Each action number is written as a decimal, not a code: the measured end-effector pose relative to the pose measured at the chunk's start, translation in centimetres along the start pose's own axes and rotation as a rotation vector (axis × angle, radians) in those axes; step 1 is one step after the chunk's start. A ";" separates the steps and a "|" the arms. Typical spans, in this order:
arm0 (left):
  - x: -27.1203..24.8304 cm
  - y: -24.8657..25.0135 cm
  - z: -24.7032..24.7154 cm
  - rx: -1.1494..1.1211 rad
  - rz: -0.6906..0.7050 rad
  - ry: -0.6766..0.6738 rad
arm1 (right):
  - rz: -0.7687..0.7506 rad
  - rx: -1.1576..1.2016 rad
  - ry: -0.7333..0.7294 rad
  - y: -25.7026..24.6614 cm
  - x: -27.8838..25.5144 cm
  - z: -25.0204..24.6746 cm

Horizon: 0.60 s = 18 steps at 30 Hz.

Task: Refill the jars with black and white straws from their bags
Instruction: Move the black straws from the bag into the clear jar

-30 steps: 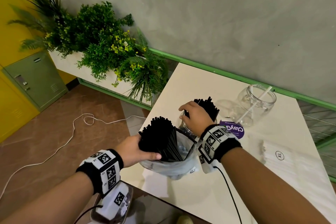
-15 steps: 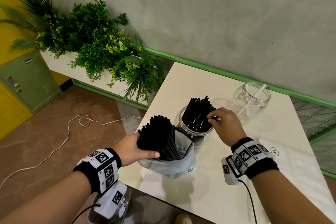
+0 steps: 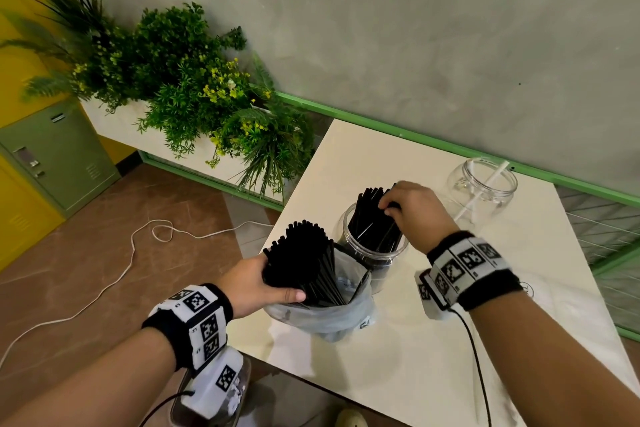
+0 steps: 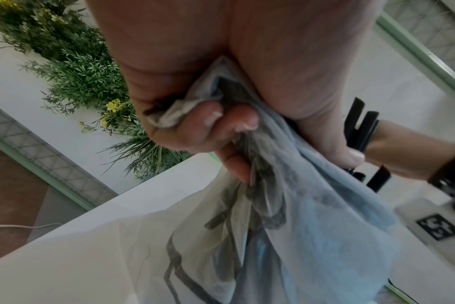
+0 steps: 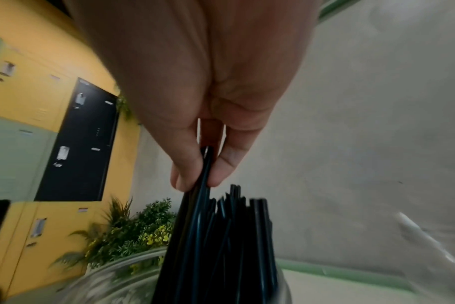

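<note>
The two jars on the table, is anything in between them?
Yes. In the head view the right hand reaches in between the jar of black straws and the far jar, pinching straws; bare table shows beyond it.

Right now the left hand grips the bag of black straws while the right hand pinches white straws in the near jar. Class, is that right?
Not quite: the right hand pinches black straws, as the right wrist view shows. The left hand does grip the bag.
</note>
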<state>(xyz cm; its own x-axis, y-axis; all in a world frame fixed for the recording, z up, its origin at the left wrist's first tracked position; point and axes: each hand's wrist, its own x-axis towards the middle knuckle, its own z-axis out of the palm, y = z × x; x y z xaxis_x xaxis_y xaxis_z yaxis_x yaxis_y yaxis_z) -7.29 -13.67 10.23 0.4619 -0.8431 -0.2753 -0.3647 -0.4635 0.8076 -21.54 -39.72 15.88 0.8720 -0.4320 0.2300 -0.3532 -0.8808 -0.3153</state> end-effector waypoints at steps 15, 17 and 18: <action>0.5 -0.8 0.1 -0.037 0.016 -0.010 | -0.286 -0.366 0.174 0.3 -0.3 3.6; 0.5 -0.8 0.0 -0.036 0.017 -0.012 | -0.335 -0.467 0.031 0.6 -0.5 4.0; 0.5 -0.8 0.1 -0.035 0.015 -0.011 | -0.323 -0.513 -0.023 1.0 -0.4 4.1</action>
<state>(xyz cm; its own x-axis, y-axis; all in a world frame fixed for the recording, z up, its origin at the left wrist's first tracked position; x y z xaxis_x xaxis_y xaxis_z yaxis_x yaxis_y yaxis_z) -6.84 -13.74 9.45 0.4475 -0.8530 -0.2687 -0.3431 -0.4412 0.8292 -20.89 -39.62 11.70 0.9673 -0.1284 0.2186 -0.1831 -0.9502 0.2523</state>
